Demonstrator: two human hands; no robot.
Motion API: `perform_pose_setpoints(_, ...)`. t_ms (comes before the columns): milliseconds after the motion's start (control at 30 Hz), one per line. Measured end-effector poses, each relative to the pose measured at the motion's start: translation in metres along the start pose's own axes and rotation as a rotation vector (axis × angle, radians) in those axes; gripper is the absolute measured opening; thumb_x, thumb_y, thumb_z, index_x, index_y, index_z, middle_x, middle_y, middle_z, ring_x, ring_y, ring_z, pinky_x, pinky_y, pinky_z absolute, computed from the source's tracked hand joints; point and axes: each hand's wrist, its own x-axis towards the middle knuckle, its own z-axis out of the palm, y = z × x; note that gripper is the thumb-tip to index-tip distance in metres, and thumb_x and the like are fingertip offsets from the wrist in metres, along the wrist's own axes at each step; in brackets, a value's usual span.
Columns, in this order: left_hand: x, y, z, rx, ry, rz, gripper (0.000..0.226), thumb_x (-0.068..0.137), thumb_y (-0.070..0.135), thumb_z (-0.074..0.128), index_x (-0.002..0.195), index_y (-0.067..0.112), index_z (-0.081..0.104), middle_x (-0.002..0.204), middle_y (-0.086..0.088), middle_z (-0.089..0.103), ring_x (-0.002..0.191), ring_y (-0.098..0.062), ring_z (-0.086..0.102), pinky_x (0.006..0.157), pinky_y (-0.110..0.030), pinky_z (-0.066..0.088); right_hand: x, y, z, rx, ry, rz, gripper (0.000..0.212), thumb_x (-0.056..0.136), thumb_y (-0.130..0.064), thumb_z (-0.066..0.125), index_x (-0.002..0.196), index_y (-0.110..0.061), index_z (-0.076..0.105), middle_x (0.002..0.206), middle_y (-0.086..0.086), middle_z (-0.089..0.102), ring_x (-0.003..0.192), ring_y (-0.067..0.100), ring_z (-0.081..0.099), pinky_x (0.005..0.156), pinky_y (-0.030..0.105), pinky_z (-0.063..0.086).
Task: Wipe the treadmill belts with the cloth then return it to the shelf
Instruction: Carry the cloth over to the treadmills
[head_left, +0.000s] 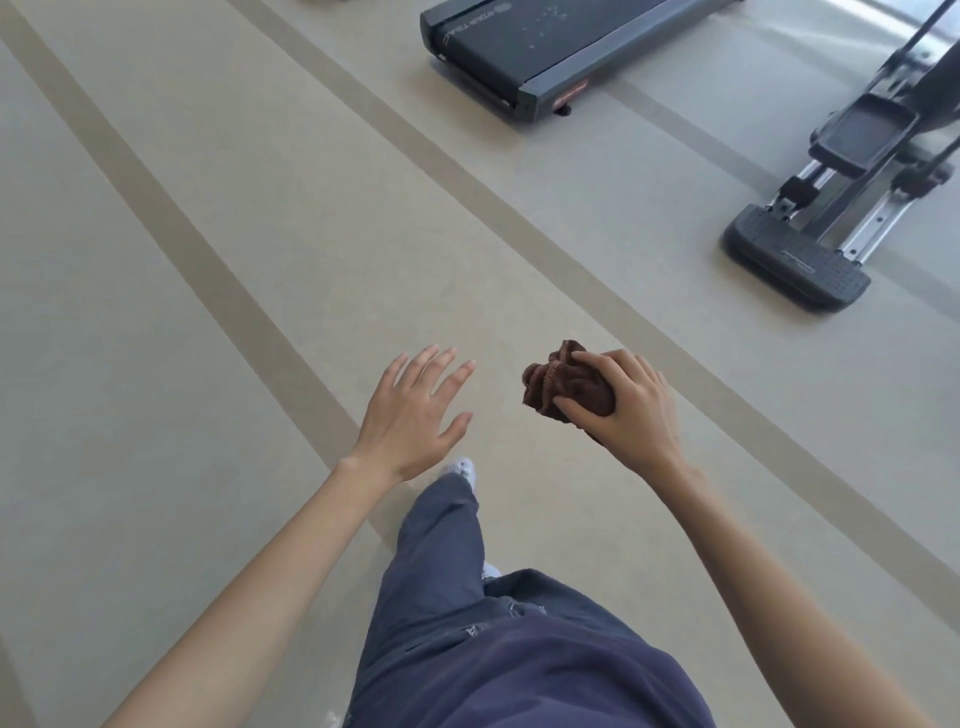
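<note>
My right hand (626, 410) grips a bunched brown cloth (558, 382) in the air in front of me, fingers and thumb curled round it. To its left my left hand (413, 415) is held out with fingers spread and straight, holding nothing. The rear end of a dark treadmill (519, 47) lies on the floor at the top of the view, with small light specks on its black belt. No shelf is in view.
Another exercise machine with a black ribbed foot pedal (797, 260) and metal rails stands at the right. The beige floor has darker diagonal stripes (218, 270). My legs in dark blue trousers (467, 597) and a white shoe (462, 470) are below my hands.
</note>
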Motion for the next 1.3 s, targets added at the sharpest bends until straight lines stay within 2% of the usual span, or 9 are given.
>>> perform_pose_setpoints(233,0.123,-0.046,0.004,-0.011,-0.032,0.052,0.058,0.091,0.043,0.037,0.143,0.019,0.039,0.147,-0.008,0.039,0.138,-0.026,0.031,0.114,-0.045,0.020,0.100,0.039,0.020,-0.019,-0.017,0.077,0.045,0.074,-0.041,0.077,0.112,-0.020,0.065,0.099,-0.003,0.063,0.093,0.024,0.057,0.078,0.032,0.037)
perform_pose_setpoints(367,0.208,-0.071,-0.012,-0.024,-0.020,0.079,0.057,0.091,0.044,0.035,0.142,0.017,0.041,0.146,-0.010,0.041,0.137,-0.027,0.033,0.112,-0.046,0.023,0.181,0.049,0.014,-0.040,-0.021,0.090,0.046,0.074,-0.039,0.078,0.113,-0.019,0.065,0.098,-0.002,0.062,0.093,0.026,0.057,0.081,0.038,0.042)
perform_pose_setpoints(500,0.285,-0.095,-0.024,-0.009,-0.005,0.132,0.054,0.092,0.039,0.046,0.141,0.016,0.041,0.145,-0.010,0.041,0.136,-0.028,0.034,0.112,-0.047,0.024,0.257,0.060,0.008,-0.061,0.021,0.094,0.047,0.075,-0.040,0.077,0.115,-0.019,0.064,0.101,-0.001,0.062,0.093,0.026,0.055,0.083,0.041,0.042)
perform_pose_setpoints(600,0.330,-0.107,-0.029,0.003,-0.021,0.144,0.056,0.092,0.043,0.037,0.141,0.016,0.042,0.144,-0.010,0.043,0.136,-0.029,0.035,0.111,-0.047,0.024,0.297,0.069,0.008,-0.057,0.050,0.109,0.047,0.075,-0.039,0.076,0.116,-0.018,0.064,0.102,0.000,0.062,0.094,0.025,0.055,0.085,0.041,0.042)
perform_pose_setpoints(733,0.381,-0.116,-0.027,-0.003,-0.061,0.164,0.061,0.089,0.046,0.027,0.140,0.017,0.043,0.144,-0.010,0.043,0.136,-0.028,0.036,0.112,-0.046,0.025,0.335,0.091,0.014,-0.068,0.029,0.134,0.047,0.075,-0.038,0.077,0.115,-0.016,0.065,0.101,0.001,0.063,0.092,0.027,0.057,0.083,0.042,0.043)
perform_pose_setpoints(867,0.436,-0.121,-0.017,-0.007,-0.081,0.162,0.061,0.089,0.046,0.028,0.140,0.016,0.044,0.143,-0.011,0.045,0.135,-0.028,0.037,0.111,-0.046,0.026,0.378,0.126,0.020,-0.065,0.005,0.156,0.047,0.074,-0.038,0.078,0.115,-0.017,0.065,0.101,0.001,0.063,0.091,0.027,0.057,0.081,0.042,0.044)
perform_pose_setpoints(1033,0.516,-0.123,-0.013,0.004,-0.071,0.152,0.057,0.090,0.043,0.036,0.139,0.016,0.045,0.142,-0.011,0.045,0.134,-0.029,0.037,0.111,-0.047,0.027,0.447,0.173,0.015,-0.070,-0.007,0.145,0.048,0.074,-0.042,0.077,0.115,-0.020,0.064,0.101,-0.002,0.063,0.090,0.024,0.057,0.078,0.035,0.042)
perform_pose_setpoints(1133,0.583,-0.118,-0.022,-0.003,-0.075,0.137,0.059,0.090,0.046,0.031,0.139,0.017,0.044,0.143,-0.011,0.045,0.135,-0.028,0.037,0.111,-0.046,0.027,0.511,0.207,-0.001,-0.060,-0.004,0.134,0.048,0.074,-0.043,0.077,0.115,-0.020,0.064,0.101,-0.003,0.062,0.090,0.024,0.056,0.078,0.035,0.042)
perform_pose_setpoints(1300,0.693,-0.100,-0.034,-0.031,-0.017,0.113,0.055,0.090,0.043,0.040,0.139,0.017,0.044,0.143,-0.009,0.044,0.136,-0.027,0.036,0.112,-0.045,0.025,0.619,0.255,-0.035,-0.049,0.004,0.085,0.047,0.074,-0.042,0.076,0.115,-0.021,0.063,0.101,-0.004,0.061,0.093,0.023,0.055,0.082,0.035,0.040)
